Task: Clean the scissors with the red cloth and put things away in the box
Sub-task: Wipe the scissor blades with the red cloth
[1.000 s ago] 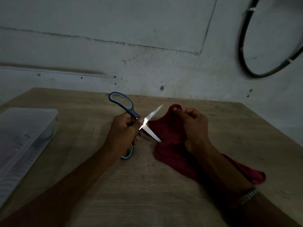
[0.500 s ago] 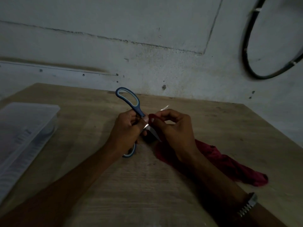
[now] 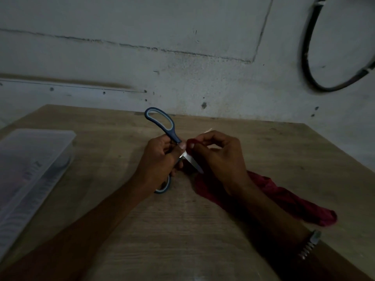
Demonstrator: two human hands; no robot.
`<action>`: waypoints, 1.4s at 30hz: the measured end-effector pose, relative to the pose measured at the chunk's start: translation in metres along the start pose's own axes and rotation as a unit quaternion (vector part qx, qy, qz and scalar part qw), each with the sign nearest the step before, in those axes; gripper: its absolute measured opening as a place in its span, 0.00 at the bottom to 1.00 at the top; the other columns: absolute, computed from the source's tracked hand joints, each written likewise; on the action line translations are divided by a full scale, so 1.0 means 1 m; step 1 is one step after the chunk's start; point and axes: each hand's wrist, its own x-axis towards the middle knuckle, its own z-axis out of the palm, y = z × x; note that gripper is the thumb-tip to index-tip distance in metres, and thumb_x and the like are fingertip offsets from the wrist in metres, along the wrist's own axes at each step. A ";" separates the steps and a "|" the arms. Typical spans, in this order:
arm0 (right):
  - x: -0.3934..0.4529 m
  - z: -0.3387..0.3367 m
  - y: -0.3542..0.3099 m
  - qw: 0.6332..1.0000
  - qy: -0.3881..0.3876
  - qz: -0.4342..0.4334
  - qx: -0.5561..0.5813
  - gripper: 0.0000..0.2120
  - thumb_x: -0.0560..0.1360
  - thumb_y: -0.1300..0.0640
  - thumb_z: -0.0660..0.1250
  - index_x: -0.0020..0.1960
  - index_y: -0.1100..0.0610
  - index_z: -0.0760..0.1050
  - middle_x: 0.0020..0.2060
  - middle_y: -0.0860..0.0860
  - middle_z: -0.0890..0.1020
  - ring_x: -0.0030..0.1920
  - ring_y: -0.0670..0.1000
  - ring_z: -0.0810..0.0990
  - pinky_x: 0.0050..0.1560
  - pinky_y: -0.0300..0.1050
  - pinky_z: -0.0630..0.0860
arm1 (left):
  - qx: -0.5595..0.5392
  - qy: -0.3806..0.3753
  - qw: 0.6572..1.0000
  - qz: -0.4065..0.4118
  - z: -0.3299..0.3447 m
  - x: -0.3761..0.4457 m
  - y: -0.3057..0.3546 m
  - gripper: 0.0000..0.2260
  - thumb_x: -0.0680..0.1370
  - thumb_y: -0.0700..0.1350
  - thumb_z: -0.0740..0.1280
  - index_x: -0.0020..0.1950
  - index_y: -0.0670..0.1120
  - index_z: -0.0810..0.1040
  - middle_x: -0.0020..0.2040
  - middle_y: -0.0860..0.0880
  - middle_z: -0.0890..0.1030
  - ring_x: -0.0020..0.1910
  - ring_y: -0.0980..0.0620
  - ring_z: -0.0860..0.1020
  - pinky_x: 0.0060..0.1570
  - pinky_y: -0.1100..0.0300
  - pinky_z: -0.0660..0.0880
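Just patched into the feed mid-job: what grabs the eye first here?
The open scissors at mid-table: the left hand grips them near the pivot, one blue loop raised toward the wall, blades spread. The right hand pinches the red cloth onto one blade, the rest trailing right across the wooden table. A clear plastic box sits at the left edge, apart from both hands.

Bare table (image 3: 182, 240) right of box (image 3: 34, 159)

left hand (image 3: 160, 161) grips the open scissors (image 3: 169, 136) above the table (image 3: 182, 230); right hand (image 3: 220, 159) pinches the red cloth (image 3: 284, 199) on a blade. clear box (image 3: 30, 169) sits left of the scissors.
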 end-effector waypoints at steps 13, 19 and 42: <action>0.006 -0.011 0.001 0.994 0.079 0.033 0.068 0.02 0.76 0.60 0.77 0.48 0.55 0.87 0.43 0.50 0.90 0.47 0.52 0.89 0.55 0.56 0.86 | 0.005 -0.011 1.000 0.011 0.000 -0.001 0.000 0.04 0.80 0.43 0.69 0.51 0.45 0.82 0.40 0.39 0.84 0.30 0.48 0.78 0.26 0.57 0.73; 0.003 -0.006 0.000 0.999 0.045 -0.009 0.004 0.03 0.74 0.62 0.77 0.46 0.55 0.88 0.42 0.47 0.89 0.47 0.47 0.88 0.55 0.50 0.84 | 0.001 -0.011 1.000 0.013 -0.001 -0.001 -0.002 0.03 0.81 0.43 0.68 0.50 0.45 0.81 0.33 0.48 0.82 0.28 0.51 0.77 0.26 0.56 0.72; -0.009 -0.002 -0.013 0.996 0.053 -0.030 -0.059 0.04 0.76 0.60 0.76 0.47 0.52 0.89 0.41 0.44 0.89 0.44 0.43 0.88 0.51 0.48 0.86 | -0.020 -0.003 1.000 0.006 -0.002 -0.003 0.003 0.04 0.80 0.43 0.69 0.51 0.44 0.82 0.35 0.41 0.82 0.30 0.46 0.77 0.24 0.58 0.72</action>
